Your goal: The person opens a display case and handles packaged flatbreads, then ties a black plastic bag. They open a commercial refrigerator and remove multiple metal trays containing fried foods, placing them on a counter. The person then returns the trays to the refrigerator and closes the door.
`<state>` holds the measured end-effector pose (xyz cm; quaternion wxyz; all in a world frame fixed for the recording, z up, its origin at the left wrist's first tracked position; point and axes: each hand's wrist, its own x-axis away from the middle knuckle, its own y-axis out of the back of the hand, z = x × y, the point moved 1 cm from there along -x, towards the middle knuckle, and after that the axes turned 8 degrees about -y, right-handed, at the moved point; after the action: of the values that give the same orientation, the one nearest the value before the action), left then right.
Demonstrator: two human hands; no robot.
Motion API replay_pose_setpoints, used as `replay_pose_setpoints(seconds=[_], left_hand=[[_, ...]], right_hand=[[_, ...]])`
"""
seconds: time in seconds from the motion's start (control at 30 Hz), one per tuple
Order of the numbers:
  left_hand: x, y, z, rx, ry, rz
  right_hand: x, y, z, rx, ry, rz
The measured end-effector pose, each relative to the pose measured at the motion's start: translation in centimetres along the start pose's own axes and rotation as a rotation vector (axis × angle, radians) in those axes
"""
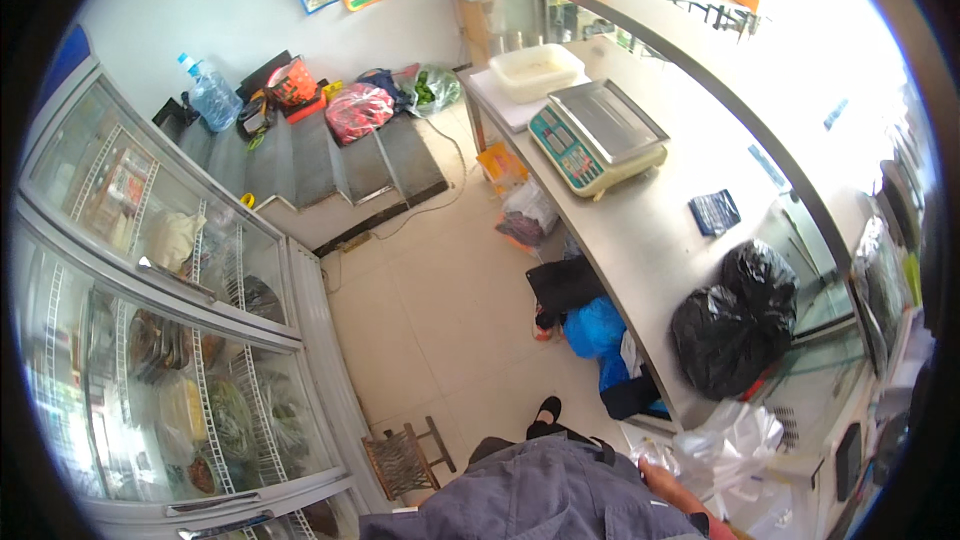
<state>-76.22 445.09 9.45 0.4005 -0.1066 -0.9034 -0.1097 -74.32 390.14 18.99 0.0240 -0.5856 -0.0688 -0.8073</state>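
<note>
At the bottom right, my right hand (658, 478) is against crumpled clear plastic (654, 453); whether its fingers grip the plastic cannot be told. White translucent plastic bags (731, 439) lie just beside it. My left hand is not in view. Farther along the stainless steel counter (637, 240) are a tied black plastic bag (731, 337), a small dark patterned packet (715, 211), a digital weighing scale (596, 135) with a metal pan, and a whitish plastic tub (536, 71).
A glass-door refrigerator (300, 341) holding bagged food stands left. A small woven-seat stool (401, 461) is on the tiled floor by it. Bags, including a blue plastic bag (596, 330), sit under the counter. Grey steps (300, 165) hold a water bottle (214, 97) and a red bag (360, 111).
</note>
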Motion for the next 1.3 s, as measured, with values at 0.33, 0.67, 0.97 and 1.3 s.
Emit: replay_pose_setpoints(seconds=[0.33, 0.67, 0.97, 1.3], left_hand=[[0.3, 0.0, -2.3, 0.192, 0.067, -0.258], [-4.9, 8.1, -4.4, 0.143, 0.08, -0.176], [-12.4, 17.5, -8.2, -0.153, 0.058, -0.019], [-27.5, 13.9, -27.9, 0.015, -0.047, 0.046]], right_hand=[[-1.7, -0.7, 3.9, 0.145, -0.086, -0.058], [-2.2, -6.4, 5.2, 0.021, -0.013, -0.204], [-3.1, -13.2, -3.2, 0.12, 0.079, -0.366], [-1.2, -3.1, 18.1, -0.575, 0.345, -0.338]])
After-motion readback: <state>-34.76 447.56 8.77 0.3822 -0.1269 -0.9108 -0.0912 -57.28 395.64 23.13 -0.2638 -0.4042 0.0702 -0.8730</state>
